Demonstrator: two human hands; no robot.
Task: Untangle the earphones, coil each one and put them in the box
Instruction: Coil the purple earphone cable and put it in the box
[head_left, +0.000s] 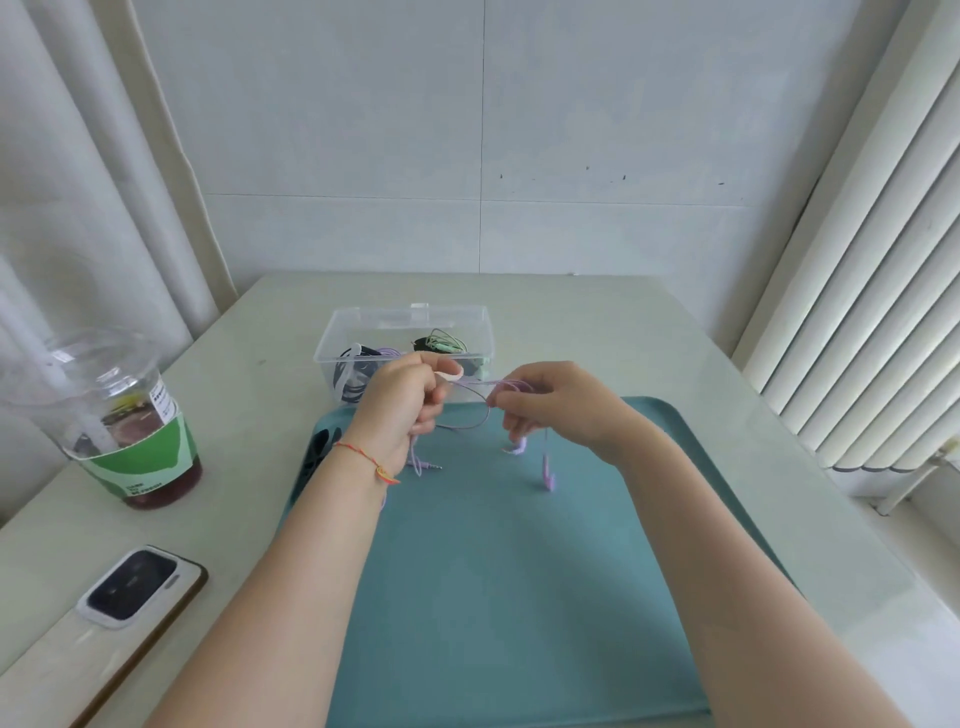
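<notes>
My left hand (402, 410) and my right hand (545, 402) hold a lilac earphone cable (475, 415) between them, above the far part of a teal tray (493, 597). The left fingers curl round one end, and its plug (431, 466) hangs below that hand. The right fingers pinch several strands, with two lilac earbuds (548, 475) dangling under them. Behind the hands stands a clear plastic box (410, 338) that holds coiled earphones: a green one (441, 340) and a dark one with a white band (356, 371).
A plastic cup with a dark drink and a green sleeve (124, 415) stands at the left. A phone (137, 592) lies face down near the front left edge. A dark earphone (319, 452) lies on the tray's left rim. A radiator (872, 312) runs along the right.
</notes>
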